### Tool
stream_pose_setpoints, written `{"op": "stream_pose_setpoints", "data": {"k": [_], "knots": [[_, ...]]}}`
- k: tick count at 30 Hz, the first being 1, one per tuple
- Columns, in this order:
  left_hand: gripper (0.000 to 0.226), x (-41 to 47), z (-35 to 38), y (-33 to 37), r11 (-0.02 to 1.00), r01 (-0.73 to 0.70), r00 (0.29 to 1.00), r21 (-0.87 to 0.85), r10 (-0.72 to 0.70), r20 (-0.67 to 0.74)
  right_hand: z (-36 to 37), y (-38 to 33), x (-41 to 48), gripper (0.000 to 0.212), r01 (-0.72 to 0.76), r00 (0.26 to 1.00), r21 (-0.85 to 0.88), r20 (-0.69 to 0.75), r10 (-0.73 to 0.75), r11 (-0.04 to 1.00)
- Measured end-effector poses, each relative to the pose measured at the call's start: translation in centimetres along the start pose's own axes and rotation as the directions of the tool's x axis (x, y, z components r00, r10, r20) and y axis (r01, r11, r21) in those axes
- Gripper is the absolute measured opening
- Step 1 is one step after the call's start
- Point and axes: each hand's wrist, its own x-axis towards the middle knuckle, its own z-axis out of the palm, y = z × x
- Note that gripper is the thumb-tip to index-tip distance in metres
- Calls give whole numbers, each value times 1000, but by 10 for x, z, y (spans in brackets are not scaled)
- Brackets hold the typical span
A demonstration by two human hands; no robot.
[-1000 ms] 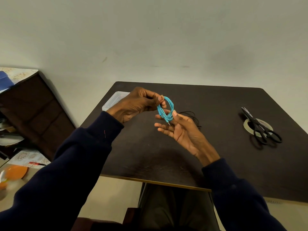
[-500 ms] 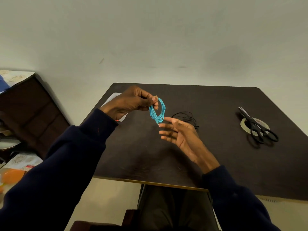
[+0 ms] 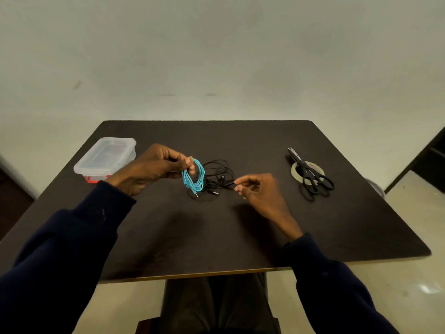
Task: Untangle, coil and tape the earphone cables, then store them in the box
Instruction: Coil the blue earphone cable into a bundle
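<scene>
Centrally, dark worktop (image 3: 216,237) before plain pale wall (image 3: 216,56).
Pinching grip: left hand (image 3: 149,169) on coiled turquoise earphone cable (image 3: 192,180); right hand (image 3: 262,191) blurred, grip indeterminable.

The light is dim, soft and faintly greenish, and falls from above and ahead. Blurred shadows lie on the matte dark brown worktop (image 3: 337,225) under the arms, toward its near edge. The plain pale wall (image 3: 216,56) darkens toward the corners. The right hand (image 3: 260,191) is smeared by motion and its fingertips are indistinct. The left hand (image 3: 154,168) and the turquoise coiled earphone cable (image 3: 193,177) it pinches look sharp. The loose thin black cable (image 3: 216,169) nearly melts into the worktop. A small glare patch shines on the pale floor (image 3: 426,289). Wide-angle distortion bows the worktop's edges.
</scene>
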Motion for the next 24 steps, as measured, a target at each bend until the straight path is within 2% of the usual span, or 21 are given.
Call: {"op": "stream_pose_setpoints", "data": {"k": [5,7,9,11,14,18,24], "knots": [[37,16,17,-3,999,37,999,-14,-37,-1,-50,30,19,18,-6,969,-359,-234,-84,933],[37,22,22,-4,998,51,999,-26,-52,-12,-77,46,29,17,-43,934,-471,-332,-132,881],[36,28,27,-6,997,62,997,-43,-64,-33,-104,57,39,11,-128,922,-553,-371,-106,823],[33,32,30,-7,996,73,996,-57,-75,-40,-124,61,43,8,-200,921,-566,-387,-44,800],[35,42,34,-6,996,73,996,-56,-75,-40,-143,64,45,14,-249,919,-532,-393,24,810],[40,54,38,-3,995,73,994,-70,-78,-74,-143,78,54,22,-324,931,-534,-324,165,781],[37,65,46,-5,993,66,996,-96,-72,-61,-129,90,65,36,-360,918,-613,-369,148,704]]}}
